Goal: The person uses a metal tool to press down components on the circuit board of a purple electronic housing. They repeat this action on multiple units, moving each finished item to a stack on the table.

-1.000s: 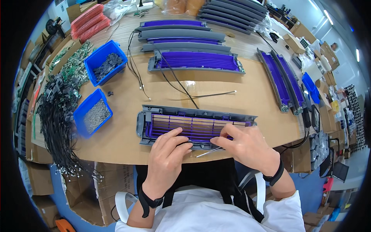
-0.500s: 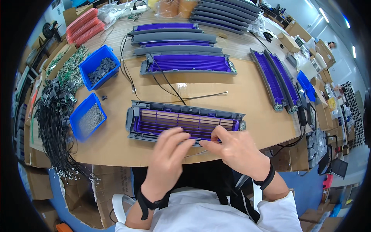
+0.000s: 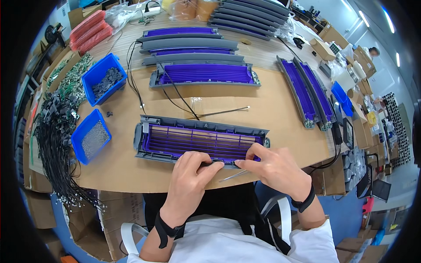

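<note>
**Both hands settle on the near edge of the purple grille**

Since a second ago the left hand (image 3: 189,175) has slid from the slats down to the near rim of the grey-framed purple grille (image 3: 199,139), beside the right hand (image 3: 274,168). Both hands have fingers curled and pressed on that rim; whether they pinch anything small cannot be told. A thin metal rod (image 3: 232,176) lies under the right hand. The grille lies flat on the cardboard-covered worktop (image 3: 123,171), near two blue bins (image 3: 90,136).
</note>
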`<state>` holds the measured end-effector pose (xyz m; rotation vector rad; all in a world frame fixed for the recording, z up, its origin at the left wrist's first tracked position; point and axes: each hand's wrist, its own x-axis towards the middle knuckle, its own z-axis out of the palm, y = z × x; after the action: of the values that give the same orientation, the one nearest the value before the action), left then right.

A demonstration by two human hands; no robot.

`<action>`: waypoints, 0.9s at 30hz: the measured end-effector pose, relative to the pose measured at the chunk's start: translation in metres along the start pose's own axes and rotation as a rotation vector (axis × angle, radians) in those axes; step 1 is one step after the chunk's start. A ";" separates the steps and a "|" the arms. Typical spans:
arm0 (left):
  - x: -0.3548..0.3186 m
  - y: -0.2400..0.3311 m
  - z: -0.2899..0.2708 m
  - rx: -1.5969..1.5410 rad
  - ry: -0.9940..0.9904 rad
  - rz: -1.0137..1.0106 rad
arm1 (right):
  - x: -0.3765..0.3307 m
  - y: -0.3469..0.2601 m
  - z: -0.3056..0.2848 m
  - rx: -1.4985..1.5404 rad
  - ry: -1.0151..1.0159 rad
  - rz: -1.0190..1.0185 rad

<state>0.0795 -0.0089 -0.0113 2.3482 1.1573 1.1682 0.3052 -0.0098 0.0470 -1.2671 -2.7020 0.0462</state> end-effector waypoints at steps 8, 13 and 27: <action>0.004 -0.014 -0.007 0.058 0.019 0.051 | -0.002 0.004 -0.016 0.162 -0.022 0.003; -0.002 -0.022 -0.014 0.084 0.001 0.044 | -0.001 0.008 -0.010 0.287 -0.071 0.026; -0.008 -0.012 -0.011 0.230 0.075 -0.065 | -0.009 0.003 0.007 0.374 0.094 0.047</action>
<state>0.0620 -0.0089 -0.0155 2.4271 1.4528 1.1650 0.3122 -0.0143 0.0385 -1.1824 -2.4326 0.4617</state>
